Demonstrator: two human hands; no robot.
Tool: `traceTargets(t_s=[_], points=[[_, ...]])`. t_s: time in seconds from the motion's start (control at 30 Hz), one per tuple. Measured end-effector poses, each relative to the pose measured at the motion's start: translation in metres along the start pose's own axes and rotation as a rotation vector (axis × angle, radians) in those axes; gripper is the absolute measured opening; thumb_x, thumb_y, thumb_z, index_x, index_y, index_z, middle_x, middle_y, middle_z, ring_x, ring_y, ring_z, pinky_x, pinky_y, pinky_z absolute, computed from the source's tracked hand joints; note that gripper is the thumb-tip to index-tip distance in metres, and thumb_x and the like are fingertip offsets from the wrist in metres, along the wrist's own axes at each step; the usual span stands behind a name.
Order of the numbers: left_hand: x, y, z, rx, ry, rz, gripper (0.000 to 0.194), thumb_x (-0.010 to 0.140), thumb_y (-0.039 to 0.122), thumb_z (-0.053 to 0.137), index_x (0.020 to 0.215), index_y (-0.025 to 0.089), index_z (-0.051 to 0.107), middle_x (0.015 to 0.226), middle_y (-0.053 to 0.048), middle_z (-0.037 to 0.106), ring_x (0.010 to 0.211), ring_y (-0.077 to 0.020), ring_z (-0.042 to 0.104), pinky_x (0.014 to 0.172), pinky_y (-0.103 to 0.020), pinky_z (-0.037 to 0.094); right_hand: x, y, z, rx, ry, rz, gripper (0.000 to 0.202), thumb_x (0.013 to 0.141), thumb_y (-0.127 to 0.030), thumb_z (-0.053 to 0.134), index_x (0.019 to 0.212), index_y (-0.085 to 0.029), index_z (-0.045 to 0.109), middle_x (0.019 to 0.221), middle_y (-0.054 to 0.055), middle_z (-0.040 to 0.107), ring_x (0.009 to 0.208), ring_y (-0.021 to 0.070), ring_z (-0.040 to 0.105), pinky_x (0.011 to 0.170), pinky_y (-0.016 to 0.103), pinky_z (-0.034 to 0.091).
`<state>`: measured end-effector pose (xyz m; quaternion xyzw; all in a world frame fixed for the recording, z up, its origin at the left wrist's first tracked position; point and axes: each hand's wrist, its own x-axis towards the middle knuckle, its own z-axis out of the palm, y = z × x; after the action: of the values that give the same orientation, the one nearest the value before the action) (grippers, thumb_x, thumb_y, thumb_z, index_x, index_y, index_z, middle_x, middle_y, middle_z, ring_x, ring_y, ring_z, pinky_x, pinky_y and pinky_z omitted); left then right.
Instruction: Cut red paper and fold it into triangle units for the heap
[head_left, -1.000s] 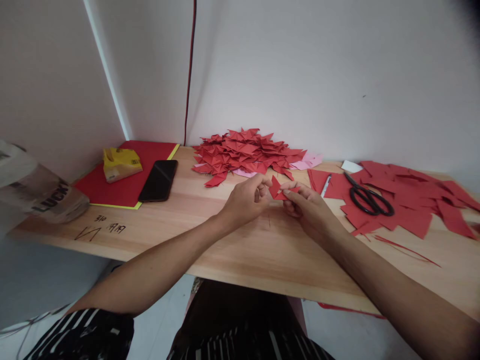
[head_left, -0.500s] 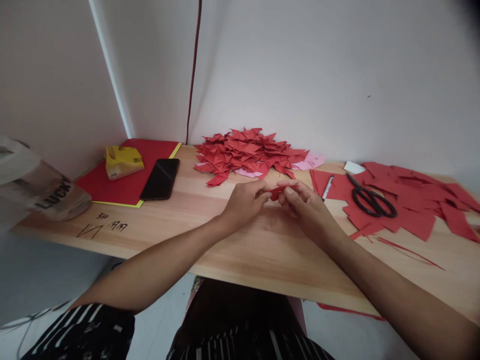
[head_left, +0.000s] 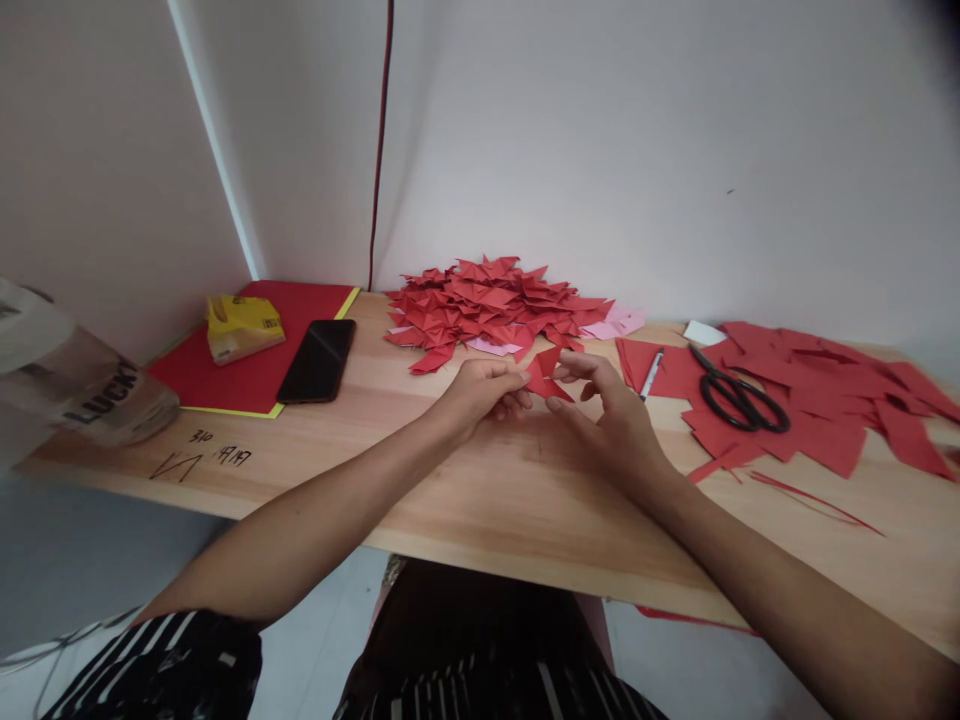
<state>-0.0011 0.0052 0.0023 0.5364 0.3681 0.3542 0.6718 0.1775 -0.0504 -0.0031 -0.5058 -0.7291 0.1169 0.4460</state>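
Between my hands, above the table, is a small folded red paper (head_left: 549,376) with pointed flaps spread. My left hand (head_left: 486,396) pinches its left side between thumb and fingers. On the right side, my right hand (head_left: 604,400) has its thumb and fingers apart, the tips at the paper's edge. Behind the hands lies a heap of folded red paper pieces (head_left: 487,305), with some pink paper (head_left: 619,322) at its edge. Black-handled scissors (head_left: 742,402) rest on loose red paper sheets (head_left: 814,425) at the right.
A black phone (head_left: 317,361) and a yellow packet (head_left: 244,328) lie on red sheets (head_left: 217,375) at the left. A clear cup (head_left: 112,395) stands near the left edge. A pen (head_left: 652,375) lies beside the scissors. Thin red strips (head_left: 817,500) lie at the right.
The red paper now shows its flaps opened out; before, it was a narrow piece between both hands. The fingers of my right hand have spread from their pinch.
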Motion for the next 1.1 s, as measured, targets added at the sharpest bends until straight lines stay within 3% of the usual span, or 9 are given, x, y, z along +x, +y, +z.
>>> traceTargets(t_s=[0.23,0.6,0.77,0.93,1.1], points=[[0.0021,-0.0001,-0.0008,-0.107,-0.018,-0.088,0.018,0.084,0.018,0.06,0.068,0.01,0.059,0.06,-0.002,0.066,0.043,-0.0059,0.056,0.038,-0.016,0.032,-0.0013,0.0034,0.0006,-0.155,-0.006,-0.078,0.027,0.086,-0.029,0.062,0.111,-0.024,0.055,0.111,0.011,0.067,0.105,0.0288,0.062,0.086,0.046,0.048],[0.0005,0.0028,-0.0003,-0.158,-0.006,-0.139,0.017,0.085,0.016,0.061,0.07,0.01,0.061,0.061,-0.003,0.067,0.044,-0.0056,0.056,0.04,-0.016,0.032,-0.0014,0.0066,0.0023,-0.165,0.064,-0.084,0.024,0.084,-0.024,0.064,0.105,-0.023,0.053,0.1,0.007,0.066,0.092,0.0249,0.064,0.082,0.042,0.048],[0.0,0.0041,0.0007,-0.167,-0.007,-0.155,0.019,0.086,0.014,0.059,0.068,0.01,0.06,0.06,-0.003,0.066,0.042,-0.0059,0.056,0.039,-0.017,0.032,-0.0001,0.0052,0.0015,-0.204,0.078,-0.202,0.018,0.085,-0.02,0.063,0.1,-0.022,0.054,0.097,0.008,0.065,0.094,0.0254,0.062,0.081,0.04,0.047],[0.001,0.0028,0.0015,-0.143,-0.01,-0.159,0.02,0.087,0.013,0.058,0.068,0.01,0.06,0.059,-0.004,0.066,0.042,-0.0061,0.056,0.039,-0.017,0.031,0.0004,0.0,0.0001,-0.297,0.038,-0.269,0.01,0.087,-0.019,0.062,0.095,-0.022,0.057,0.088,0.005,0.068,0.084,0.0234,0.063,0.077,0.038,0.044],[0.0018,0.0021,0.0016,-0.148,-0.004,-0.157,0.018,0.087,0.014,0.059,0.07,0.01,0.06,0.061,-0.004,0.067,0.042,-0.0059,0.056,0.039,-0.017,0.032,-0.0006,-0.0023,-0.0011,-0.358,0.017,-0.31,0.01,0.089,-0.019,0.062,0.099,-0.02,0.062,0.093,0.006,0.071,0.091,0.0252,0.063,0.079,0.039,0.041]])
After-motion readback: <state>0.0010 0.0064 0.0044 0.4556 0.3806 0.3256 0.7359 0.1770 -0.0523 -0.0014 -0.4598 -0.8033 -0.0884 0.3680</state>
